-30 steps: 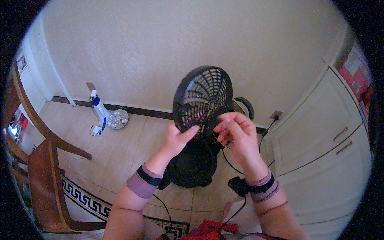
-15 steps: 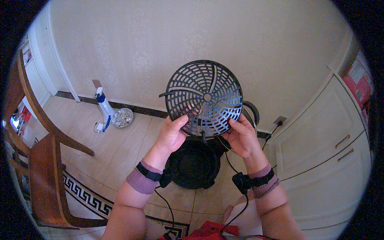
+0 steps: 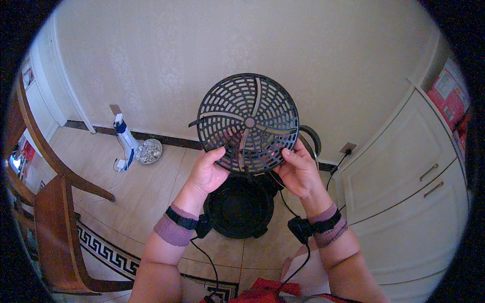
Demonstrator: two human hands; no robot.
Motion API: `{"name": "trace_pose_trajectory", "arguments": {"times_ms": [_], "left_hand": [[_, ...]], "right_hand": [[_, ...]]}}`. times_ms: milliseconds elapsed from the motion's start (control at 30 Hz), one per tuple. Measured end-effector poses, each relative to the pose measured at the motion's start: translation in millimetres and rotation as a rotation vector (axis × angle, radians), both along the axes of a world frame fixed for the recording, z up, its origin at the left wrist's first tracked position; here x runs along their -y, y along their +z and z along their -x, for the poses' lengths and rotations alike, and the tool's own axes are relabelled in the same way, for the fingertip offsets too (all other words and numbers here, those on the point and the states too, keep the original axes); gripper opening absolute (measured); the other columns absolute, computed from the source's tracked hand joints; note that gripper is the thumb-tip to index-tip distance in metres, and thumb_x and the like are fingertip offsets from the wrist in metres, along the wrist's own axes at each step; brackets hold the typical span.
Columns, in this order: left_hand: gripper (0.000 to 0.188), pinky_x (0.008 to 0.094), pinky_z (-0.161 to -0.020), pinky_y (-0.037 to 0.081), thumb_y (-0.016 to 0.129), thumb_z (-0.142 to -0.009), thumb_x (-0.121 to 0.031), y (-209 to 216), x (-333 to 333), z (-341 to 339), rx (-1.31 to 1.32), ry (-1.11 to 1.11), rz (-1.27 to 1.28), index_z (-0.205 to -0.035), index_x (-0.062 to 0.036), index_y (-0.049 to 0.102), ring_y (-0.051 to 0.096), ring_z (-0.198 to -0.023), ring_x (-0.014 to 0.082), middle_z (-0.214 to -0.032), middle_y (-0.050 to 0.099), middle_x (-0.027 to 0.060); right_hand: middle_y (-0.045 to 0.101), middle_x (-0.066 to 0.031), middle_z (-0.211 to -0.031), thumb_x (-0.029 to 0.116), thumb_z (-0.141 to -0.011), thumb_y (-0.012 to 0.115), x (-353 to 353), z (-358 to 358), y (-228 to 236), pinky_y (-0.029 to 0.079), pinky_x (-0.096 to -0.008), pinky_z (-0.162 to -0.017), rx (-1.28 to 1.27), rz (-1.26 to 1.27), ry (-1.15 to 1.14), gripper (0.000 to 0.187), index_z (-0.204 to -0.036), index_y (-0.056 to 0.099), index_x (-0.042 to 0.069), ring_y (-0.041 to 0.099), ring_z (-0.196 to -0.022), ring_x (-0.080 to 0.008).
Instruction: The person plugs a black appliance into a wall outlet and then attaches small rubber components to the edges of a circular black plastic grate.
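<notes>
Black slotted disc [image 3: 247, 122], both hands [image 3: 208, 171] [image 3: 299, 170], pt. hides rnd vessel [image 3: 239, 209]; chair [image 3: 54, 217] L.

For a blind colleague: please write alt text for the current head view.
A left hand and right hand hold a round black slotted plate by its lower edge. Below are a round black container and tiled floor; a wooden chair stands left, a white cabinet right.
</notes>
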State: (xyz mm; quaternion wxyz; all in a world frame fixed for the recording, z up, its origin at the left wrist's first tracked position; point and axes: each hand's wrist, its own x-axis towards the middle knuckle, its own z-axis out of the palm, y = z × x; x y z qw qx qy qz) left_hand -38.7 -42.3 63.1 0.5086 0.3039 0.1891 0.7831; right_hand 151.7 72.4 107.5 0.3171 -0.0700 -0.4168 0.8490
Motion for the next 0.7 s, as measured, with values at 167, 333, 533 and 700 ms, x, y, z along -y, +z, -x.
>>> {"name": "trace_pose_trajectory", "arguments": {"times_ms": [167,333,533,700], "left_hand": [[0.052,0.0469,-0.108,0.033,0.059,-0.085,-0.025,-4,-1,-3,0.201,-0.059,-0.050,-0.131,-0.0050,0.049,0.047,-0.125,0.0296,-0.133,0.053,0.0108],[0.055,0.0492,-0.110,0.030,0.059,-0.084,-0.029,17,-5,-28,0.400,-0.165,-0.063,-0.132,-0.0052,0.048,0.045,-0.127,0.0325,-0.136,0.051,0.0128],[0.049,0.0475,-0.112,0.027,0.060,-0.083,-0.026,22,-4,-50,0.510,-0.205,-0.050,-0.128,-0.0062,0.054,0.045,-0.127,0.0305,-0.134,0.054,0.0108],[0.046,0.0458,-0.111,0.030,0.061,-0.082,-0.025,16,-4,-53,0.474,-0.258,-0.016,-0.124,-0.0069,0.056,0.049,-0.123,0.0292,-0.131,0.056,0.0091]], "right_hand": [[0.056,-0.0089,-0.127,0.014,-0.090,0.061,5,6,12,0.046,-0.0435,-0.095,-0.110,0.240,0.107,0.038,-0.127,0.050,0.009,0.055,-0.114,-0.0232],[0.060,-0.0064,-0.118,0.011,-0.092,0.059,8,8,-24,0.047,-0.0360,-0.092,-0.006,-0.010,-0.007,0.024,-0.116,0.058,0.006,0.058,-0.107,-0.0186],[0.063,-0.0068,-0.110,0.006,-0.085,0.063,25,19,-33,0.049,-0.0370,-0.087,0.164,-0.808,-0.390,0.028,-0.112,0.059,0.003,0.060,-0.101,-0.0195],[0.065,-0.0094,-0.109,0.008,-0.087,0.059,24,16,-31,0.047,-0.0374,-0.086,0.593,-1.598,-0.702,0.022,-0.108,0.062,0.002,0.061,-0.098,-0.0198]]}}
